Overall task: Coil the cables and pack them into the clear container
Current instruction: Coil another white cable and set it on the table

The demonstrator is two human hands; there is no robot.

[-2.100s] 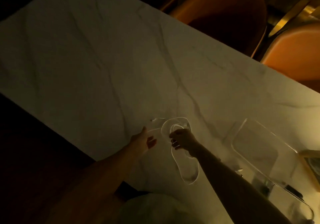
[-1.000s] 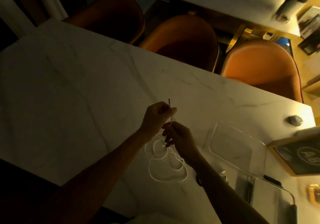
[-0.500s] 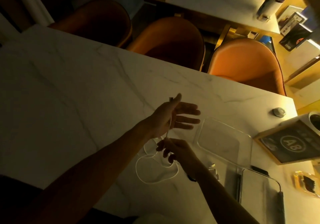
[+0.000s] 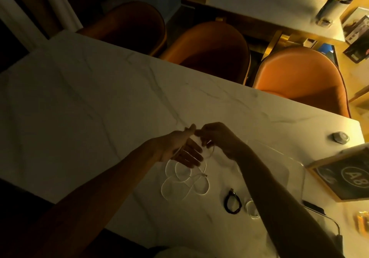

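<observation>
A thin white cable (image 4: 184, 180) is held above the marble table (image 4: 83, 102): it is pinched in the curled fingers of the right hand (image 4: 216, 138), while the left hand (image 4: 180, 150) is spread flat with fingers straight, the cable running across its palm and hanging in loose loops onto the surface below. The clear container (image 4: 287, 170) lies just beside the right forearm toward the table's right edge, its outline faint in the dim light and partly hidden by the arm. A small black coiled cable (image 4: 232, 202) is seen near the near edge, and whether the pale ring beside it is another cable cannot be told.
</observation>
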